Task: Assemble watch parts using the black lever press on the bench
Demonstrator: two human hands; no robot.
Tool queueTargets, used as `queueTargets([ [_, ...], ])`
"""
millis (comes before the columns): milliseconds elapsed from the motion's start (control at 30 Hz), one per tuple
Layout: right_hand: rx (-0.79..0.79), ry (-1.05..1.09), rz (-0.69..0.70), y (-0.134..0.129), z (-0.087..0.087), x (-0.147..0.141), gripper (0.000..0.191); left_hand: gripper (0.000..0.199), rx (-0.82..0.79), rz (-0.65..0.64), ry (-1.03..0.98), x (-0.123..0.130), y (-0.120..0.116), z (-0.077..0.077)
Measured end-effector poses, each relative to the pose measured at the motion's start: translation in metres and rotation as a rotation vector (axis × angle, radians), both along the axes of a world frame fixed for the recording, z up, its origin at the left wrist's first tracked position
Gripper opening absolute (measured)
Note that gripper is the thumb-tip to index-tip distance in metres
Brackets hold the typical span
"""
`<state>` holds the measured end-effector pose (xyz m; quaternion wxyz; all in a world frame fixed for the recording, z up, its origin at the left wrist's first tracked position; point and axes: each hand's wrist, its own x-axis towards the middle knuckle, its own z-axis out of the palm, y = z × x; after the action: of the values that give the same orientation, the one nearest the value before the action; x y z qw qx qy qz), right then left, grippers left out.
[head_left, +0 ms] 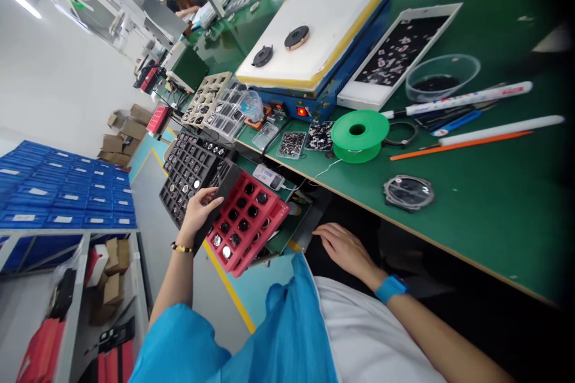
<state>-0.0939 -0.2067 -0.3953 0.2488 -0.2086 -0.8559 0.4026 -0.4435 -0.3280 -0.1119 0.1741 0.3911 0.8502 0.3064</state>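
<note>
Now the red tray (246,221) is sitting tilted in the left hand (195,216)

Its fingers (209,194) are closing over the black foam edge (218,206), with the tray's long side running alongside a black compartment tray (188,173); the right hand (345,248) is hanging loosely open, well apart, by the edge of the green table (449,239)

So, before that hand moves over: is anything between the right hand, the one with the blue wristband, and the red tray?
Yes. The right hand is apart from the red tray, and a green board with a dark edge lies in the gap, close beside the tray.
</note>
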Motion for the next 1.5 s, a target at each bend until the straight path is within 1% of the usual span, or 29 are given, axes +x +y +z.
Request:
queueTargets([
  [367, -0.001, -0.006, 0.002, 0.0, -0.007, -0.001, 0.033, 0.052, 0.046, 0.021, 0.021, -0.009, 0.004, 0.012],
  [1067, 0.036, -0.05, 0.001, -0.001, -0.007, 0.004, 0.034, 0.051, 0.064, -0.012, -0.021, -0.018, 0.005, 0.016],
  [1333, 0.021, -0.085, 0.005, 0.0, -0.008, 0.002, 0.033, 0.049, 0.049, -0.024, -0.041, -0.018, 0.007, 0.022],
  [1500, 0.022, -0.117, -0.006, 0.0, -0.006, 0.0, 0.034, 0.051, 0.051, 0.003, -0.049, -0.019, 0.009, 0.025],
])
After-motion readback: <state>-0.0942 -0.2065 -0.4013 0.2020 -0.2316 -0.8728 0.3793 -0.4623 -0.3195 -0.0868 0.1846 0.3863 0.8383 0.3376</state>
